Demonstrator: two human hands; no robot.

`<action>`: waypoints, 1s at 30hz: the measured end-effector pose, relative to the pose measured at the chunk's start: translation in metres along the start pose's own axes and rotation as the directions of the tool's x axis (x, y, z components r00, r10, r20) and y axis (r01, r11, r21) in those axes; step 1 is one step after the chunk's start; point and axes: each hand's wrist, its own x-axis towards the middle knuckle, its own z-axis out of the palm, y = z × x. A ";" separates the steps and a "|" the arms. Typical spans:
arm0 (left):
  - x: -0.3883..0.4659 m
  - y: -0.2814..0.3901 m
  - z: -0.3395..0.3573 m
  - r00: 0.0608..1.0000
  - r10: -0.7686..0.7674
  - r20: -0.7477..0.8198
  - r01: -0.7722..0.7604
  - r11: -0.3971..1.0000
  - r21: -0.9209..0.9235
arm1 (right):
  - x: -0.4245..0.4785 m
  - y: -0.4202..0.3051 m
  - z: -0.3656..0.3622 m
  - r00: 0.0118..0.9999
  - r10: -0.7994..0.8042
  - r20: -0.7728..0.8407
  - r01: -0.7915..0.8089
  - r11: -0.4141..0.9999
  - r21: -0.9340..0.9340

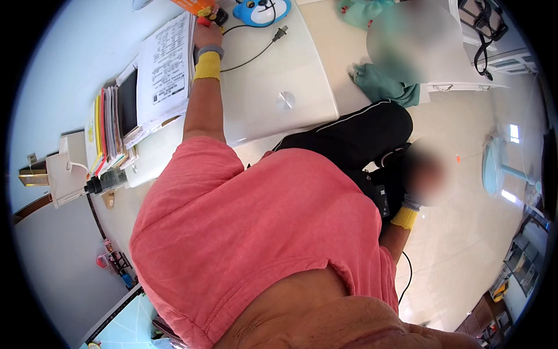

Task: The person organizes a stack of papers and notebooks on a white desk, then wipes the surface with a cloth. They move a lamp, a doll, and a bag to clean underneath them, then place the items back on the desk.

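My left hand point(208, 36) reaches to the far end of a glossy white desk point(270, 83), against an orange object point(192, 6) with a black end. Red and yellow bits show at the fingertips; the grip is hidden. Close by lies a blue bear-shaped device point(261, 11) with a black cord point(250, 60) and a two-pin plug point(280, 33). My right hand point(422, 174) is low at my right side, beside my black trousers point(366, 126); blur covers it, so what it holds cannot be seen. Both wrists wear yellow and grey bands.
Printed papers point(163, 65) lie in a stack left of my forearm, with upright folders point(107, 126) and a clear bottle point(111, 179) nearby. Green cloth point(388, 85) lies at the upper right beside a blurred patch. Farther right is a light-blue stool point(492, 165) on the tiled floor.
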 end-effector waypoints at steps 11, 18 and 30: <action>-0.018 0.004 -0.009 0.998 0.009 0.070 -0.011 1.000 0.028 | -0.007 -0.009 -0.010 0.998 0.061 -0.005 -0.061 0.998 -0.003; -0.082 0.082 -0.020 0.934 0.345 0.094 -0.303 0.902 -0.307 | -0.009 -0.007 -0.011 0.989 0.145 -0.002 -0.145 0.989 -0.033; -0.058 0.363 0.076 0.462 0.879 -0.112 -0.844 0.397 -0.361 | -0.009 -0.003 -0.009 0.975 0.222 -0.019 -0.222 0.975 -0.030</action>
